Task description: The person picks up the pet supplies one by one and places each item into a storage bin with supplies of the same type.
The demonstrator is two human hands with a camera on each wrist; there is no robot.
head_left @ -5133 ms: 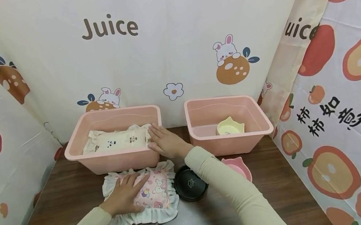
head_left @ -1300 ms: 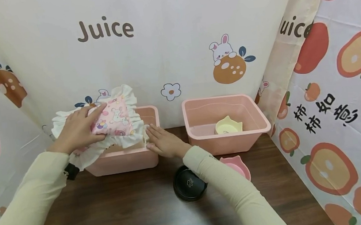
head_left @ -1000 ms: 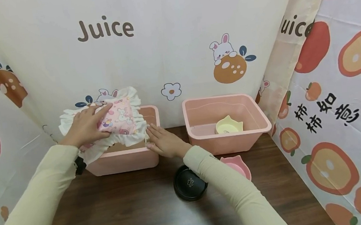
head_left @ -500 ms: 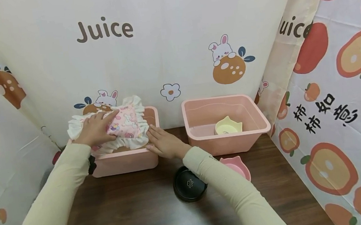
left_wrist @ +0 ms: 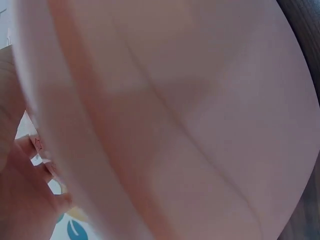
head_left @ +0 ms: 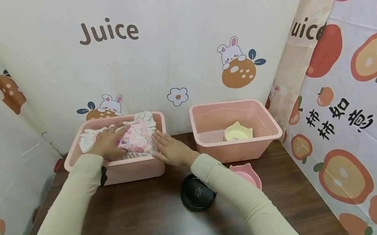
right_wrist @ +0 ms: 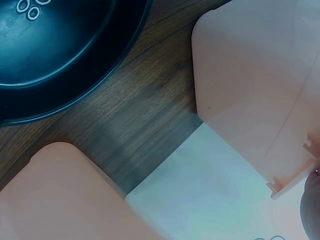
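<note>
In the head view my left hand point(head_left: 110, 144) grips a pink pillow point(head_left: 137, 138) with white ruffles, printed with bunnies, inside the left pink bin point(head_left: 132, 173). The outer wall of this bin point(left_wrist: 190, 120) fills most of the left wrist view, and my left hand's fingers point(left_wrist: 42, 175) show past its rim. My right hand point(head_left: 174, 149), fingers extended, rests at the right rim of the same bin, next to the pillow's edge. The cream pillow seen in the bin earlier is hidden under the pink one.
To the right stands a second pink bin point(head_left: 237, 152) holding a yellow cat-shaped bowl point(head_left: 238, 131). On the dark wooden table point(head_left: 144, 221), a black paw-print bowl point(head_left: 197, 197) and a pink cat-eared bowl point(head_left: 249, 174) lie under and beside my right forearm. Printed curtains enclose the back and sides.
My left hand has lifted the pink pillow from the table, carried it over the left bin's left side, then lowered it rightward into the bin. My right hand has stayed at the rim.
</note>
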